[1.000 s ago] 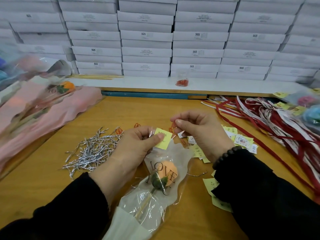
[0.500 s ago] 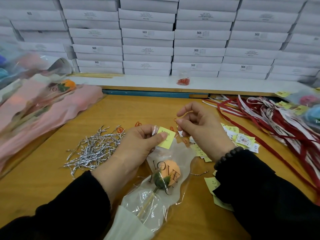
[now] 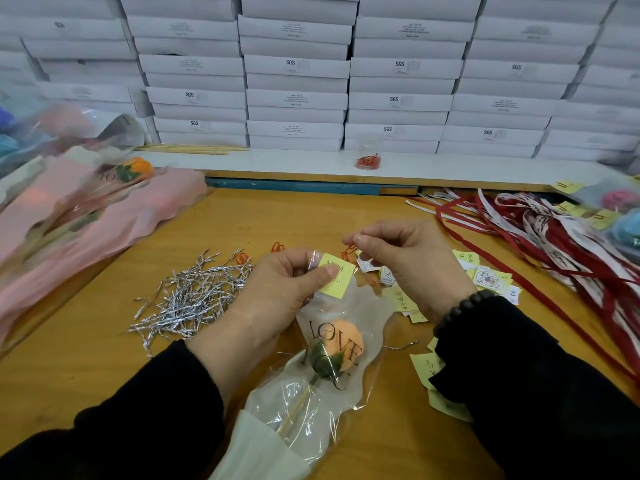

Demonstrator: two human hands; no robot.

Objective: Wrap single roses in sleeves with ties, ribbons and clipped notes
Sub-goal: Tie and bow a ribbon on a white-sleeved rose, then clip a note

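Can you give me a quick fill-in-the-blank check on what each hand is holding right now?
1. The left hand pinches a ____ note against the sleeve.
2. The right hand pinches an orange ____.
3. The word printed on the sleeve is ____.
4. The silver twist ties lie on the person's ____ side.

Missing words: yellow; paper clip; LOVE; left
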